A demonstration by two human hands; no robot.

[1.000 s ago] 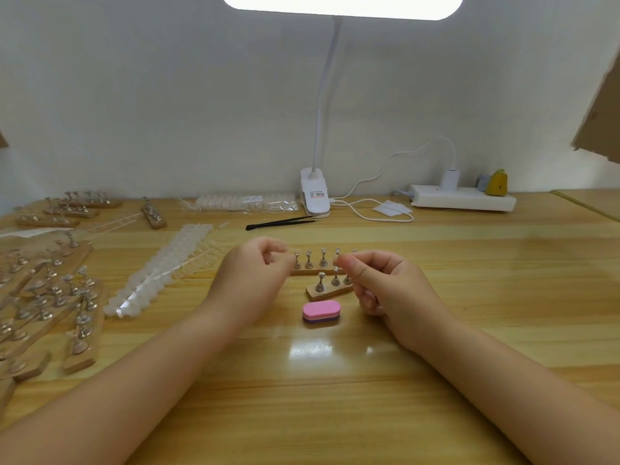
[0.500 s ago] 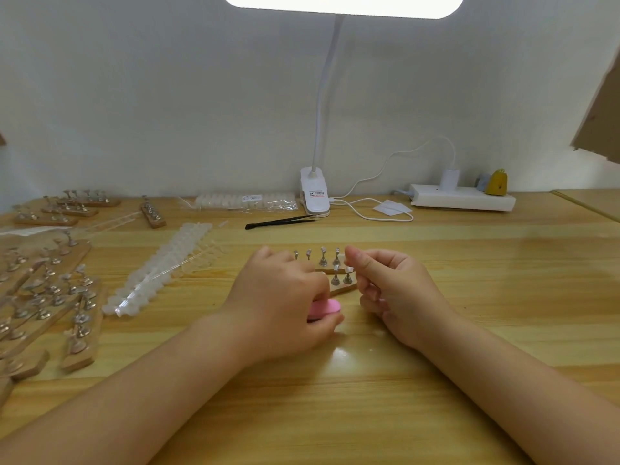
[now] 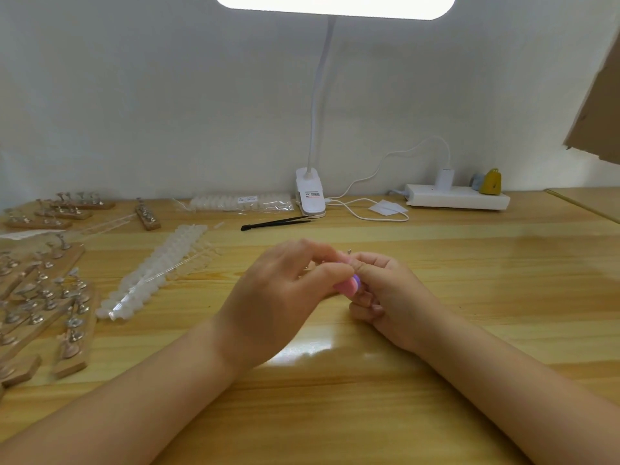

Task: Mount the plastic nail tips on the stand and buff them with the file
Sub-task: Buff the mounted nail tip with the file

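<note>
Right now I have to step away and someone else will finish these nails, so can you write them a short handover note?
Left hand: holds the pink buffer block, pressed toward the right hand.
Right hand: pinched shut on something small; a metal peg tip shows above it, the rest is hidden.
The stand they work over is hidden behind the hands. Loose nail tip strips lie to the left, spare stands further left, tweezers behind.
Done: block picked up. Mounted tips cannot be seen.
Left: buff each tip; mount more from the strips.

Pink-and-purple buffing file [image 3: 350, 286] tilted, pinched between fingers [image 3: 330, 271], mostly hidden
</note>
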